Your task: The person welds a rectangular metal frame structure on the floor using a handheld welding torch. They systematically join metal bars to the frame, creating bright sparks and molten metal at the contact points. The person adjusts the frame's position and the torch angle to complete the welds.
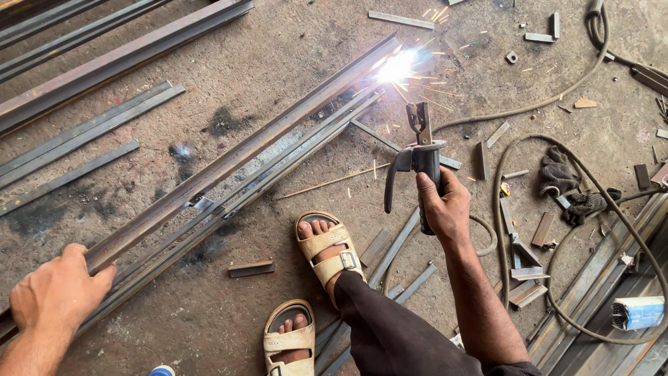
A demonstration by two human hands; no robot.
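Head view looks straight down on a welding job on a concrete floor. The right hand (445,205) is wrapped tight around the grip of an electrode holder (419,157), fingers fully closed, thumb along the side. The holder's clamp points up and away from that hand toward a bright arc (396,67), which throws sparks just beyond the clamp tip. The rod itself is lost in the glare, so I cannot tell how much of it is left. A cable (550,101) curls off to the right of the hand.

The left hand (59,289) is far off toward the near-left corner. It presses palm-down on the near end of a long steel bar (236,160), fingers curled over its edge. The bar runs diagonally away from that hand to the arc at its far end, lying on thinner strips (292,157).

To do this well, I judge, the left hand must pin the bar dead steady while the right keeps a short, even arc and a constant angle, moving slowly along the joint.

Two sandalled feet (323,254) sit between the hands, with offcuts (525,282) and gloves (567,184) to the right of the holder.
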